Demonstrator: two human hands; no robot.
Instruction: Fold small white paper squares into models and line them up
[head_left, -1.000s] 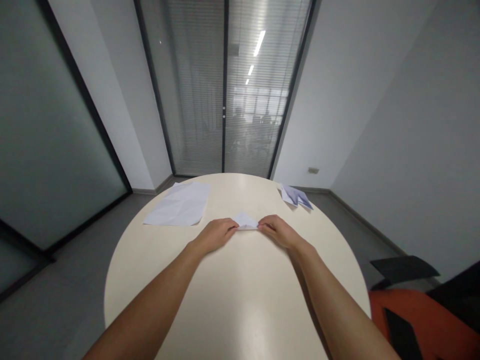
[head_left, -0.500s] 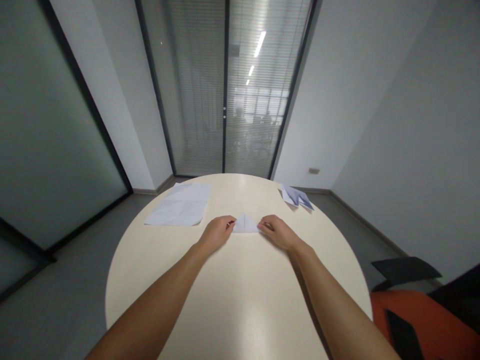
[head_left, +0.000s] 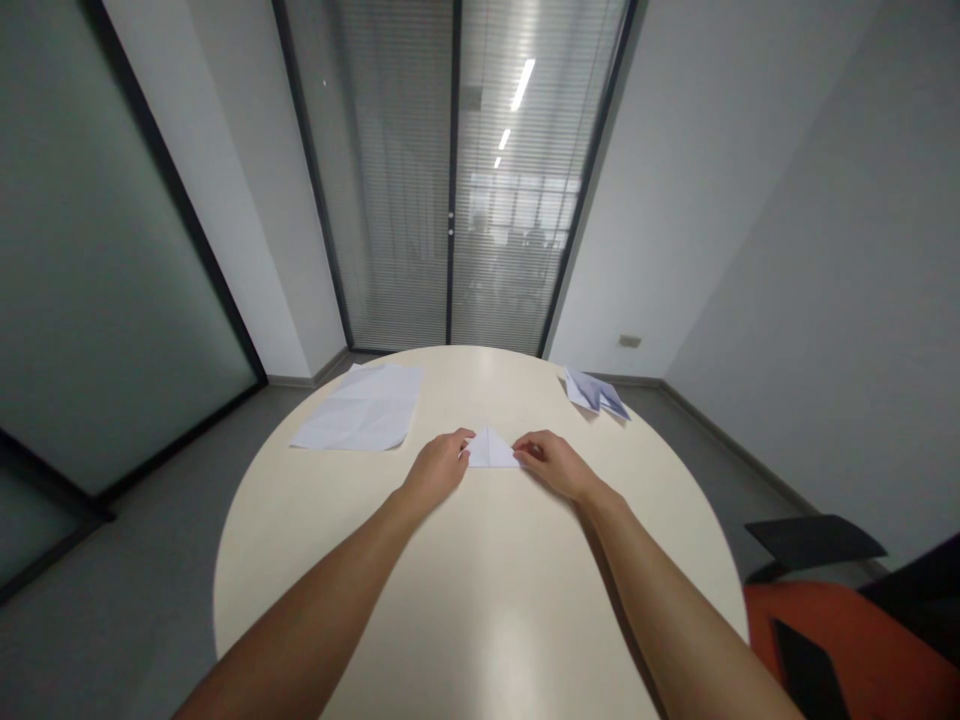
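Observation:
A small white folded paper [head_left: 490, 450] lies in the middle of the table, triangular in shape, with a crease running down its centre. My left hand [head_left: 441, 464] has its thumb and fingers closed on the paper's left corner. At the right corner, my right hand [head_left: 553, 462] pinches the edge between thumb and forefinger. The outer corners of the paper are hidden under my fingertips.
The round cream table [head_left: 450, 600] has creased white sheets [head_left: 361, 408] at its far left. A folded paper piece [head_left: 595, 392] stands near the far right edge. An orange chair [head_left: 840, 640] with black armrests is at the lower right.
My left fingers have shifted slightly on the paper's left corner. The right hand keeps nearly the same hold, and the other papers stay put.

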